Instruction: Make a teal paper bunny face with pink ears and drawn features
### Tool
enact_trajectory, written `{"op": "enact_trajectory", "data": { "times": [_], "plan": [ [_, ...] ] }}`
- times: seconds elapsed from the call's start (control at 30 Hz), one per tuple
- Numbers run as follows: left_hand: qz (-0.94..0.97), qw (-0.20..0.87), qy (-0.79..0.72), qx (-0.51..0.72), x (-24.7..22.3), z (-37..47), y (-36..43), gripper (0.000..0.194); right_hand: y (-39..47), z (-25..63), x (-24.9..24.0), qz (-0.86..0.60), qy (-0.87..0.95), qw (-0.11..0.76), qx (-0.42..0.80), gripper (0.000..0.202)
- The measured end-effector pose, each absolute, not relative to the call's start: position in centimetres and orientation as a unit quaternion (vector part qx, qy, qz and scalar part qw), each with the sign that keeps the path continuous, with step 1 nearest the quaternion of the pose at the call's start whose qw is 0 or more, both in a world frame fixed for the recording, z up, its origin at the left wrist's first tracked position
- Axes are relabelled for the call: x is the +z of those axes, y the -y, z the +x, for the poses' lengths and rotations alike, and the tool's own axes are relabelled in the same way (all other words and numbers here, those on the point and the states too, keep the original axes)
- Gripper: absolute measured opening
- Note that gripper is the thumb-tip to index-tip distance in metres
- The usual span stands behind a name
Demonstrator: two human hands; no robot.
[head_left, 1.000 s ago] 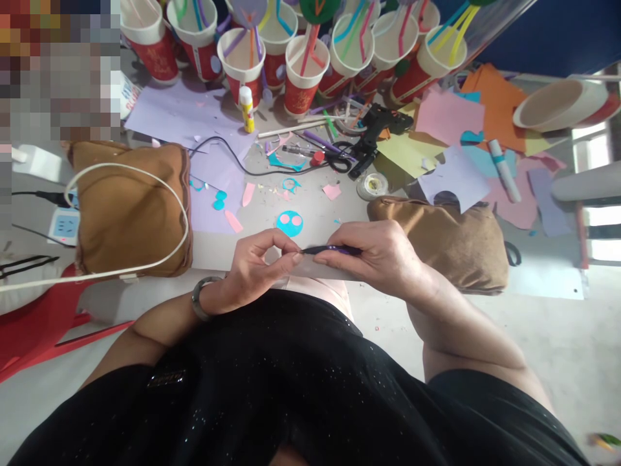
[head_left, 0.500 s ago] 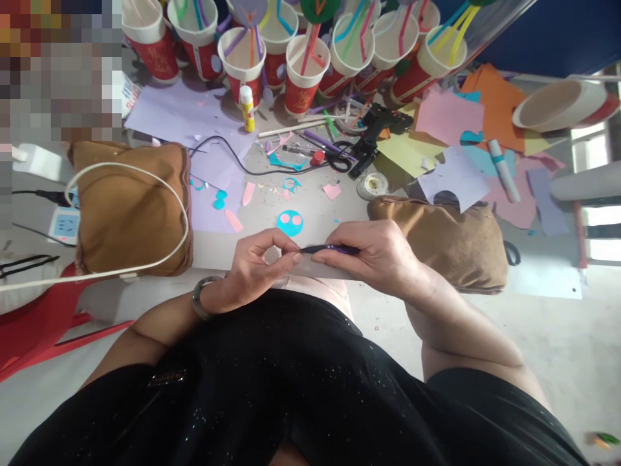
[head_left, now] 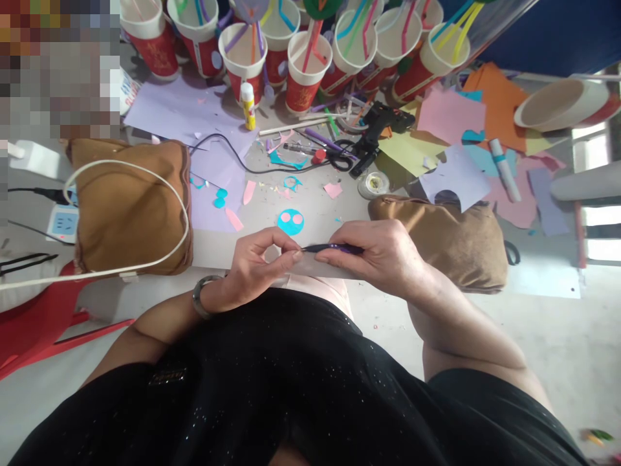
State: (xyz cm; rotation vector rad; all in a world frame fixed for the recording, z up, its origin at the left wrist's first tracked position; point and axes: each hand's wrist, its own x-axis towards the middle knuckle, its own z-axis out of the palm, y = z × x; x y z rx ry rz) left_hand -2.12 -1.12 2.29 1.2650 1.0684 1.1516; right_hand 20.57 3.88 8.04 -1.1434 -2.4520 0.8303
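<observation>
Near the table's front edge my right hand [head_left: 381, 249] is closed around a slim dark pen [head_left: 317, 247] with a purple sheen, its thin tip pointing left. At that tip, the thumb and forefinger of my left hand [head_left: 262, 259] are pinched together; whatever is between them is too small or hidden to make out. Just beyond my fingers a blue paper circle [head_left: 291, 228] with two pink dots lies flat on the table.
Brown cushions [head_left: 133, 213] flank my hands. Beyond lie a glue gun [head_left: 381, 133], a tape roll [head_left: 373, 185], paper scraps [head_left: 333, 190], a glue stick [head_left: 248, 107] and coloured paper [head_left: 451, 116]. Several red cups [head_left: 303, 94] with straws stand at the back. A white cable [head_left: 160, 175] crosses the left cushion.
The pen and my right hand have shifted very slightly to the right, away from my left fingertips. Otherwise my left hand and the things on the table look the same.
</observation>
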Motion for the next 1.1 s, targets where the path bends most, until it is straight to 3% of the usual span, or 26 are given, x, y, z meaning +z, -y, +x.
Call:
{"op": "enact_trajectory", "data": {
  "times": [1.1],
  "plan": [
    [0.538,0.523,-0.435,0.498,1.96,-1.87,0.67,0.011,-4.02,19.99,7.92,-0.403,0.846,0.173,0.304,0.054]
  ]
}}
